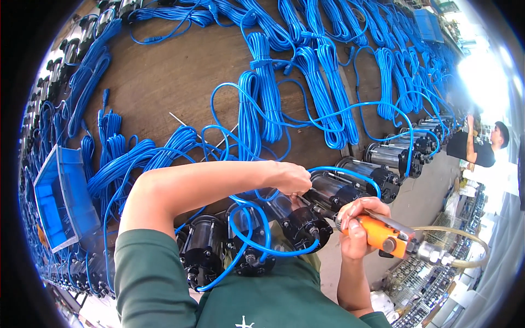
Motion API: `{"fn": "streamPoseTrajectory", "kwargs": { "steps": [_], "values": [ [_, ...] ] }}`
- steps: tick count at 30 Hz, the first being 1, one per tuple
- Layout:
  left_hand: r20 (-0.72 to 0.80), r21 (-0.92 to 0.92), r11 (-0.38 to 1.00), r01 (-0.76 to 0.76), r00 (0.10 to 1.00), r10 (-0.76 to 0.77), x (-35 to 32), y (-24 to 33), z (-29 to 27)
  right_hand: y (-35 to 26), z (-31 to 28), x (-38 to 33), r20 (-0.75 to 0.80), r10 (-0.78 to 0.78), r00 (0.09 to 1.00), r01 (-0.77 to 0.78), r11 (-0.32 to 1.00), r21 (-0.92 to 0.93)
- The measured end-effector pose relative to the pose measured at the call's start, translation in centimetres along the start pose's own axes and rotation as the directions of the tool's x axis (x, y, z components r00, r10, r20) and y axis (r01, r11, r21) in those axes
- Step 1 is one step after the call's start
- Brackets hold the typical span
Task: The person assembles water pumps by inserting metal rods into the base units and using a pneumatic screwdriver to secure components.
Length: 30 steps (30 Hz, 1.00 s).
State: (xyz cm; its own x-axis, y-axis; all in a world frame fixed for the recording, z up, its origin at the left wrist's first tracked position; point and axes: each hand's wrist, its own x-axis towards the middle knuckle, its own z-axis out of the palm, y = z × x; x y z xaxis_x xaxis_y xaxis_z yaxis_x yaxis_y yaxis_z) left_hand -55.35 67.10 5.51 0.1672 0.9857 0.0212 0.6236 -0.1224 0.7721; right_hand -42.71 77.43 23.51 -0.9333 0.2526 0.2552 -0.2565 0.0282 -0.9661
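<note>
Okay, on my feed the right hand (355,232) has its fingers clamped around an orange driver (383,239), nose aimed toward the left hand (290,177). Left fingers curl down by a black-capped clear cylinder (307,225); tips partly hidden, so I can't tell whether they pinch something or just rest. My read: left steadies the work or guides the shaft, and the driver lies crosswise to line up with it. That cylinder sits in the row along the bench (175,71) edge, right in front of the torso (257,298), cap toward the near side, probably for easy reach. Around it: neighbouring cylinders (208,246) packed close, blue cable bundles (268,98) over the bench, blue bin (49,191) at left, co-worker (478,150) well apart at right. In the way: loose blue cable (295,254) looping across the cylinders, hose (485,249) trailing off the driver, left forearm (213,186) blocking some bench.
</note>
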Motion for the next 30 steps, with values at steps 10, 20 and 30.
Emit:
{"fn": "streamPoseTrajectory", "kwargs": {
  "steps": [10, 20, 30],
  "values": [
    [0.000, 0.045, 0.998, -0.040, 0.999, 0.040, 0.4, -0.1, -0.3, 0.6, -0.7, 0.0, -0.023, -0.003, 1.000, 0.004, 0.998, 0.070],
    [-0.422, -0.083, 0.971, 0.224, 0.875, -0.238, -5.2, 1.4, 2.9, 1.1, -1.2, -0.8, 0.113, -0.081, 0.990, 0.095, 0.988, -0.123],
    [-0.445, 0.052, 0.985, 0.164, 0.887, -0.124, -9.3, 2.8, 7.4, -5.2, 0.7, -1.0, 0.041, -0.006, 0.999, 0.005, 1.000, 0.030]
  ]
}}
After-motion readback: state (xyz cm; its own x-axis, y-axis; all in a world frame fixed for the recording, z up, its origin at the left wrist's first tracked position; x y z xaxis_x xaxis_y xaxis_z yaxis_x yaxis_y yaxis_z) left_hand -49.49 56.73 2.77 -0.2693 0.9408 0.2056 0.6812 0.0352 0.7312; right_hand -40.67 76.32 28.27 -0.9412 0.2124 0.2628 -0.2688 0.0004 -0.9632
